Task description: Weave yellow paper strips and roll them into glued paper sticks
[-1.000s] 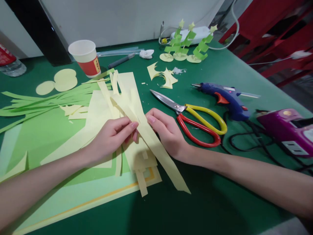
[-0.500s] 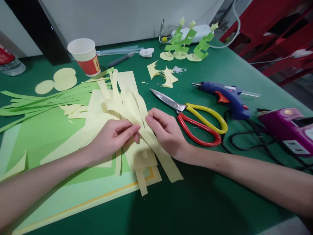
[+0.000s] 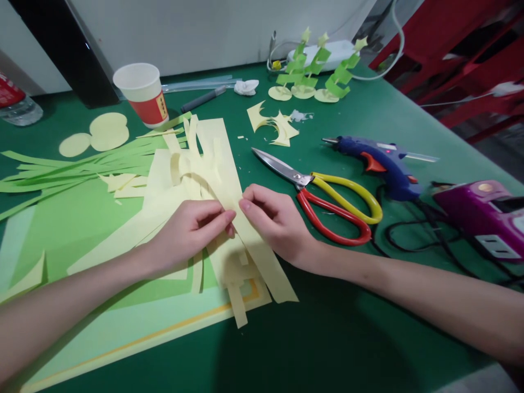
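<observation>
Pale-yellow paper strip, right between the two hands, and everything turns on its slant! Its long axis cuts diagonally, from a curled end up at the far left, down through the fingertips, to a loose end at the near right, out past the layered sheets and over the green tabletop. So the curl lies beyond the left hand, while the loose end sits on the near side of the right hand, with that forearm off to its right.

Now the grip! Left thumb and forefinger are pinched together on the strip's left edge, the other fingers tucked under and mostly hidden. Across from them, just a narrow gap away, the right thumb lies against a bent forefinger at the strip's right edge; it looks like a nip too, though how firm, I cannot tell.

Under it all, more yellow paper lies on a green sheet. Just beside the right hand rest the scissors, one handle yellow, one red, and farther right lies the blue hot glue gun. Three green paper spirals stand at the back.
</observation>
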{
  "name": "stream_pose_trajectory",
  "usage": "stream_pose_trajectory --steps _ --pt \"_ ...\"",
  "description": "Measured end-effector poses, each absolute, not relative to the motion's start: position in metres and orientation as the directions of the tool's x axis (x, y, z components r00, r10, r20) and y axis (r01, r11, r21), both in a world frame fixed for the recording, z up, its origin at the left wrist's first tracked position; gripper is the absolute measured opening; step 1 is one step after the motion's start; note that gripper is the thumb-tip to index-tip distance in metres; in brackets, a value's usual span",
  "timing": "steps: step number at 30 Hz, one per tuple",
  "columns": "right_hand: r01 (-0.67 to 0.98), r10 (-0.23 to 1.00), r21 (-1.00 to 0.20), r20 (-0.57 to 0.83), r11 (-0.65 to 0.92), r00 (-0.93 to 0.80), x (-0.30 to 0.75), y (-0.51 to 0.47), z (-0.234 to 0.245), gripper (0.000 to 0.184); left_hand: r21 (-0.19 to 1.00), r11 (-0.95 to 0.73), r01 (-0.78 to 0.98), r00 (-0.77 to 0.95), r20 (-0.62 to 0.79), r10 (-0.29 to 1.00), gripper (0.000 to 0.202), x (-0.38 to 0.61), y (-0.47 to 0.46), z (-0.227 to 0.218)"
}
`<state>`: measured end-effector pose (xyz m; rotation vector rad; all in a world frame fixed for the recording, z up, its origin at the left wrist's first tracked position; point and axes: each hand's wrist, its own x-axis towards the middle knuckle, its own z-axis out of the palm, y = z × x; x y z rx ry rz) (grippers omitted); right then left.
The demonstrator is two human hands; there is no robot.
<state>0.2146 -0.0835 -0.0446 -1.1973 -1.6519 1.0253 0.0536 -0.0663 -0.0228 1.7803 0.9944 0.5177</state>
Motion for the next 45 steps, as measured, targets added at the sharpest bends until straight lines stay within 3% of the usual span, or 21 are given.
stream_pose_trajectory --steps 7,13,15,18,21,26,31,37,45 --pt "0.226 0.984 -0.963 0.117 0.145 -0.132 0.2154 -0.083 -0.0423 0.024 0.924 -0.122 0.362 0.516 -0.09 0.852 0.034 0.0523 -0.0688 -0.0271" --pt "0.217 0.974 -0.963 0.118 0.159 -0.193 0.2166 -0.0841 -0.0431 0.023 0.99 0.085 0.109 0.432 -0.124 0.893 0.029 0.0529 -0.0706 -0.0297" --pt "0.249 0.974 -0.955 0.113 0.162 -0.198 0.2163 -0.0845 -0.0433 0.023 0.986 0.048 0.159 0.474 -0.119 0.872 0.029 0.0534 -0.0698 -0.0282" --pt "0.262 0.968 -0.946 0.136 0.191 -0.211 0.2153 -0.0845 -0.0426 0.022 0.922 -0.143 0.359 0.536 -0.079 0.84 0.031 0.054 -0.0679 -0.0257" --pt "0.259 0.967 -0.946 0.142 0.195 -0.21 0.2147 -0.0841 -0.0417 0.023 0.881 -0.238 0.409 0.548 -0.029 0.836 0.033 0.0542 -0.0667 -0.0247" --pt "0.199 0.975 -0.965 0.135 0.169 -0.174 0.216 -0.0828 -0.0426 0.024 0.876 -0.204 0.437 0.501 -0.049 0.864 0.038 0.0529 -0.0676 -0.0267" --pt "0.147 0.971 -0.98 0.1 0.133 -0.216 0.2163 -0.083 -0.0441 0.02 0.93 -0.078 0.358 0.44 -0.095 0.893 0.033 0.0521 -0.0682 -0.0286" --pt "0.202 0.974 -0.966 0.126 0.164 -0.187 0.215 -0.0841 -0.0429 0.018 0.912 -0.173 0.373 0.572 -0.079 0.816 0.028 0.052 -0.0664 -0.0248" --pt "0.29 0.962 -0.929 0.169 0.228 -0.216 0.2142 -0.083 -0.0423 0.026 0.903 -0.194 0.383 0.555 -0.057 0.83 0.032 0.0535 -0.0659 -0.0266"
